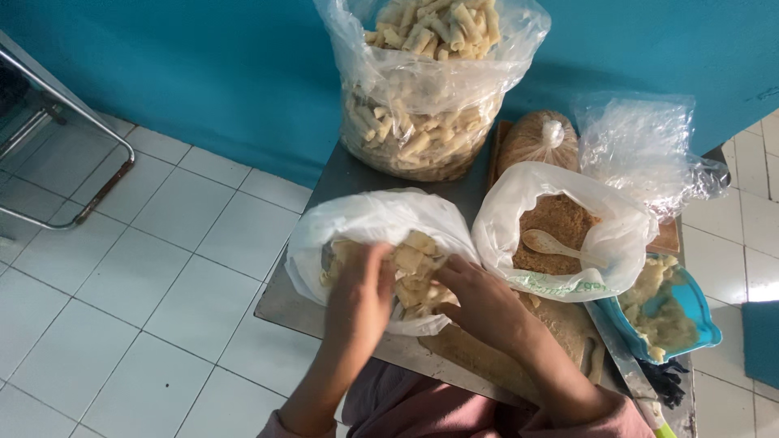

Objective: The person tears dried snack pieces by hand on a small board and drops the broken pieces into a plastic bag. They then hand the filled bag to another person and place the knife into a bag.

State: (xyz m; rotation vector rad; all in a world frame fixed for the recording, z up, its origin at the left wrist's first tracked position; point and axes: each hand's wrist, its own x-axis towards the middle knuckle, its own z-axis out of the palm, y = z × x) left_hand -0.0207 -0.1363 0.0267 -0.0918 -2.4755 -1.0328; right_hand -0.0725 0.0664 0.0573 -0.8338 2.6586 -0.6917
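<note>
A: Where do the hands sit?

B: Both are inside the mouth of the white plastic bag [369, 223] at the near edge of the metal surface [280, 304]. The left hand [357, 296] has its fingers curled over the pale rolled sticks [418, 264] in the bag; whether that grip is closed on any of them I cannot tell, since the fingertips are hidden. The right hand [479, 300] lies on the pile with its fingers around a few sticks, loosely closed on them as far as I can see.

A: How would those sticks handle?

B: They look light, dry and brittle, so I would judge them easy to snap. Best taken in a small bunch, held across their middles with a soft pinch rather than by the ends.

A: And the bag itself?

B: Thin and limp, probably slippery. It gives no support, so it is better gathered at the rim.

A: What lies around it?

B: Just to the right, a second bag of brown crumbs [560, 223] with a wooden spoon [548, 242] in it. Behind, a large clear bag [430, 73] full of the same sticks. At the right edge, a blue tray [698, 304] of pale mash, and a knife [629, 365] beside it.
</note>
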